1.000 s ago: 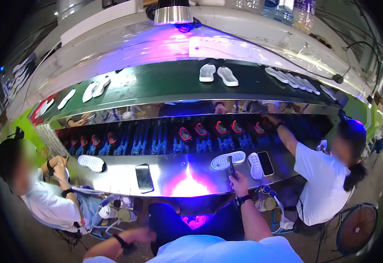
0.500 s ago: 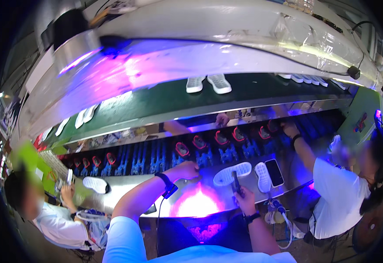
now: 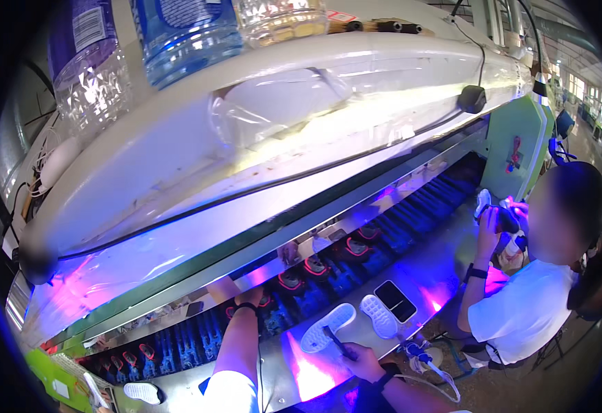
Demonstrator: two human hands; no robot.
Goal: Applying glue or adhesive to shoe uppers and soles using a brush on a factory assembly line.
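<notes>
My left hand [image 3: 250,296] reaches over the bench to the row of dark shoes with red-edged collars [image 3: 317,266], which stand on blue holders [image 3: 342,278]. It is at one of these shoes; its fingers are mostly hidden, so I cannot tell whether it grips. My right hand [image 3: 365,363] is closed round a dark, slim, brush-like tool [image 3: 343,346]. The tool's tip is over a white shoe sole [image 3: 333,323] lying on the metal bench. A second white sole [image 3: 378,316] lies to its right, beside a phone [image 3: 395,301].
A white machine hood [image 3: 383,89] with bottles [image 3: 191,41] on top spans the far side. A cable [image 3: 260,372] runs by my left arm. At right, a co-worker [image 3: 521,303] holds a shoe. Another white sole [image 3: 142,392] lies far left.
The view has swung to the right. My left hand has gone from above the bench to the shoe row. The right co-worker's arm has drawn back from the row, and both hands hold a shoe.
</notes>
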